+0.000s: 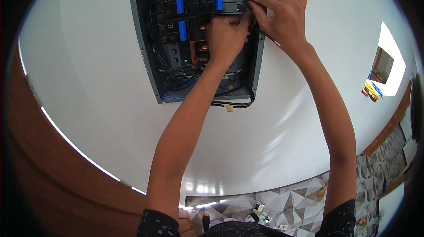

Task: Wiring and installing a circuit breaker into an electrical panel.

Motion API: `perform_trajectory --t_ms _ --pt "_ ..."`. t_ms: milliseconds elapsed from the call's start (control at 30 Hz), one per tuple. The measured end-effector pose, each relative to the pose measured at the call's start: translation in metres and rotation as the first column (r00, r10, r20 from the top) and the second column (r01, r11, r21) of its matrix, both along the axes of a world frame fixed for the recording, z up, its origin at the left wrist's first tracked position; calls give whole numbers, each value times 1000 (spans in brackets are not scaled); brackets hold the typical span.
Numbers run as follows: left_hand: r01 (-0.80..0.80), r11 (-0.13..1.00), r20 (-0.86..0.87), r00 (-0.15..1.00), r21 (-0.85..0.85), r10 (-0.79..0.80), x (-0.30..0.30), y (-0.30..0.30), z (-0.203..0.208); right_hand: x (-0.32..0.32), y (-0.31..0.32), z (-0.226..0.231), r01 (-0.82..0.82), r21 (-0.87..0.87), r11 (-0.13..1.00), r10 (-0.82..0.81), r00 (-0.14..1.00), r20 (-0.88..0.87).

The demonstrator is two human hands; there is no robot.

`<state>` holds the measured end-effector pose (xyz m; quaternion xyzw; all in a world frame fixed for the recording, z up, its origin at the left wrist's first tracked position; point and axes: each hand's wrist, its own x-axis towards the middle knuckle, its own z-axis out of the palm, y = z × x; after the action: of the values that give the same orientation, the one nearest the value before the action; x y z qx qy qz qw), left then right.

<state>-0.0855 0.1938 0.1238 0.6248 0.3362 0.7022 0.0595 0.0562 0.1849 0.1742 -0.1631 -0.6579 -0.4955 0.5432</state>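
Observation:
An open electrical panel (258, 66) with a grey metal frame is set in the white wall. Inside, circuit breakers (224, 7) with blue toggles stand in rows above a copper busbar (197, 53). My left hand (227, 38) reaches into the panel, its fingers curled below the upper right breaker; what they grip is lost in shadow. At the right frame edge my right hand (285, 13) pinches a thin black wire with thumb and forefinger. A black wire end (271, 40) with a bare copper tip sticks out past the frame, beneath my right hand.
Black wires (238, 104) loop out under the panel's lower edge, and blue wire (170, 95) lies along its bottom. Yellow tools (370, 92) sit by a wall opening at right. On the tiled floor (304, 193) are a screwdriver (206, 221) and small parts.

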Motion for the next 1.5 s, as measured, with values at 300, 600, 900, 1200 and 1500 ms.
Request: perform_trajectory --t_ms 300,600,900,1200,1500 --pt "-70 996 -137 989 -57 62 -7 5 3 -24 -21 4 -85 -414 906 -17 971 -238" --pt "85 995 -93 992 46 -80 -5 4 0 -7 -4 2 -203 -172 964 185 976 -118" --pt "105 994 -123 987 -2 -105 -8 3 -1 5 -13 8 -208 -311 927 201 978 -54" --pt "66 984 -256 961 -163 -106 -20 -54 -7 12 -18 3 -327 -381 865 331 942 -59" --pt "-116 860 -539 735 498 411 -38 -85 46 9 20 -15 -443 -96 892 440 897 -49"
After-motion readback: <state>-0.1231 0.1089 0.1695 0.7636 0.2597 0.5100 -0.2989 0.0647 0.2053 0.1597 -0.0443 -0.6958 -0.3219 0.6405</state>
